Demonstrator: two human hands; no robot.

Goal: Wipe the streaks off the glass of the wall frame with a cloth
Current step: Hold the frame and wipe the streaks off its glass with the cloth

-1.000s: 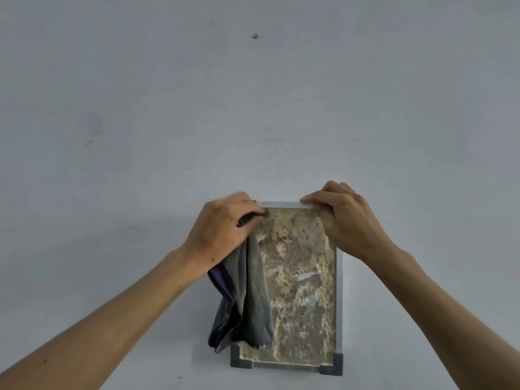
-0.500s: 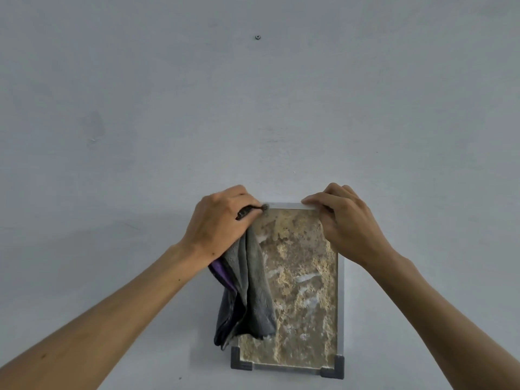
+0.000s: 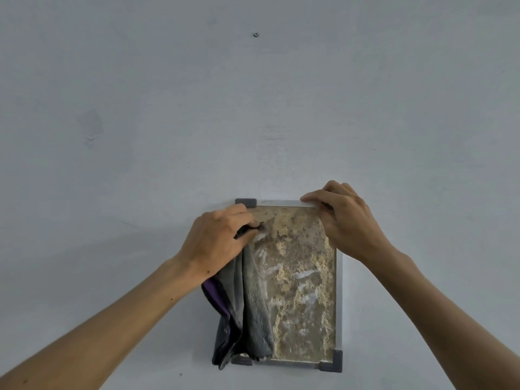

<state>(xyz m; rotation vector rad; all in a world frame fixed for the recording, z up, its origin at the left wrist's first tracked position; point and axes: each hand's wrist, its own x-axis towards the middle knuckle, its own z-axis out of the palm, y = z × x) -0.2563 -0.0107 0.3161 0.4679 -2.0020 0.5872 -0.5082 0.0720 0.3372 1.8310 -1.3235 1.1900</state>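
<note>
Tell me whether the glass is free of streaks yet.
No: white streaks still show across the glass right of the hanging cloth.

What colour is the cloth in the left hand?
Dark grey cloth with a purple edge, gripped by the left hand; seen in the head view.

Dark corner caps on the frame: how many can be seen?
3: top-left cap, bottom-right cap, and bottom-left cap partly behind the cloth. The right hand covers the top-right corner, possibly hiding a fourth.
</note>
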